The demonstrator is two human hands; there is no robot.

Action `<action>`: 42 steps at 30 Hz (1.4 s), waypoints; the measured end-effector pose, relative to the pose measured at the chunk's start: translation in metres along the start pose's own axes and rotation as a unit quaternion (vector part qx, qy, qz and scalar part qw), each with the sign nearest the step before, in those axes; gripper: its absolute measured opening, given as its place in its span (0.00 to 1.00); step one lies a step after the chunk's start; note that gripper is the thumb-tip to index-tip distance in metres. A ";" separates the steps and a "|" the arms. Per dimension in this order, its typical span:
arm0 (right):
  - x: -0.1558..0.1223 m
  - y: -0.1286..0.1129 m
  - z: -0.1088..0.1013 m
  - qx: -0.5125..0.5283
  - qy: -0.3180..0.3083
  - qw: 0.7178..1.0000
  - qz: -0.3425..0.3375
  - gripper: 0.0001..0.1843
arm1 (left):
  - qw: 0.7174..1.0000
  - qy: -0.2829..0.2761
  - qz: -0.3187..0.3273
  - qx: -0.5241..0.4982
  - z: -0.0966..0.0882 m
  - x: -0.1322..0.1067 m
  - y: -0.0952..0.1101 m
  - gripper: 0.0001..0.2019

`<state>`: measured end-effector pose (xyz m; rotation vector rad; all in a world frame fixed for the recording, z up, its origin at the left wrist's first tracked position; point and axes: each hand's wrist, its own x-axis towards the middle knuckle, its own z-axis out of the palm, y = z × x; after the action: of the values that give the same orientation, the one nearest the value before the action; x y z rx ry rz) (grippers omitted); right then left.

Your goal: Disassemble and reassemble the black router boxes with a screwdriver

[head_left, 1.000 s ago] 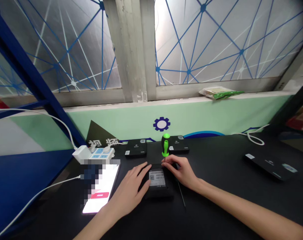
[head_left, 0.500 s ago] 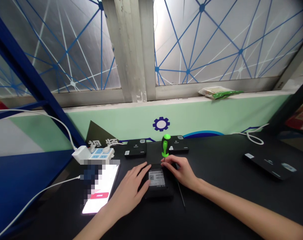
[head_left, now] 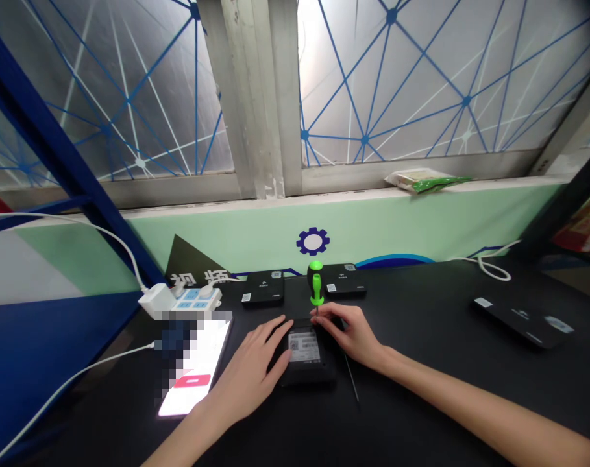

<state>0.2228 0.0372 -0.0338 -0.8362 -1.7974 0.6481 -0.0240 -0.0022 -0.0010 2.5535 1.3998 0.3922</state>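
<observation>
One small black device (head_left: 308,371) lies flat on the black table (head_left: 421,415), near its front middle, with a white printed label facing up. A screwdriver (head_left: 317,287) with a green and black handle stands upright at the device's far edge, tip down on it.

The right hand (head_left: 354,332) is closed in a narrow pinch low on the screwdriver's shaft, just under the handle, fingertips gathered at the device's far right corner. The left hand (head_left: 252,371) lies flat and spread, fingers extended, against the left side of the device; it grips nothing.

A thin dark rod (head_left: 352,381) lies on the table just right of the device, beside the right wrist. A lit phone (head_left: 193,373) lies left of the left hand, with a white cable running to it. Behind the phone sits a white power strip (head_left: 190,300).

Two black boxes (head_left: 263,289) rest at the table's far edge, one each side of the screwdriver handle. A flat black unit (head_left: 523,318) lies well apart at the right. A wrapped packet (head_left: 421,180) sits on the window ledge.
</observation>
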 end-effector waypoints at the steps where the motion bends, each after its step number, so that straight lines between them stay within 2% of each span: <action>1: 0.000 0.000 0.000 -0.002 0.005 1.000 0.001 0.06 | 1.000 -0.001 -0.001 -0.001 0.000 0.000 0.000 0.23; 5: 0.000 -0.003 0.000 0.005 0.005 1.000 -0.004 0.05 | 1.000 -0.006 -0.003 -0.002 0.000 0.000 0.000 0.23; 11: 0.000 -0.004 -0.002 0.005 -0.025 0.999 -0.020 0.10 | 1.000 0.000 0.002 0.003 0.001 0.000 -0.001 0.23; 20: 0.002 -0.002 0.000 0.001 0.006 1.000 0.002 0.07 | 1.000 0.004 0.006 -0.001 0.002 0.000 -0.001 0.23; 27: 0.001 -0.003 -0.002 0.008 -0.022 1.000 -0.008 0.10 | 1.000 -0.002 -0.001 0.000 0.000 0.000 0.001 0.23; 34: 0.002 0.000 0.001 0.006 0.010 1.000 0.010 0.08 | 1.000 -0.014 -0.005 -0.004 0.001 0.000 -0.001 0.24; 42: 0.000 -0.002 -0.002 0.020 -0.021 1.000 -0.005 0.10 | 1.000 0.001 0.008 -0.003 0.001 0.000 -0.001 0.23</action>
<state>0.2239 0.0362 -0.0316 -0.7912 -1.8192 0.6990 -0.0242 -0.0020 -0.0025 2.5620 1.3777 0.4023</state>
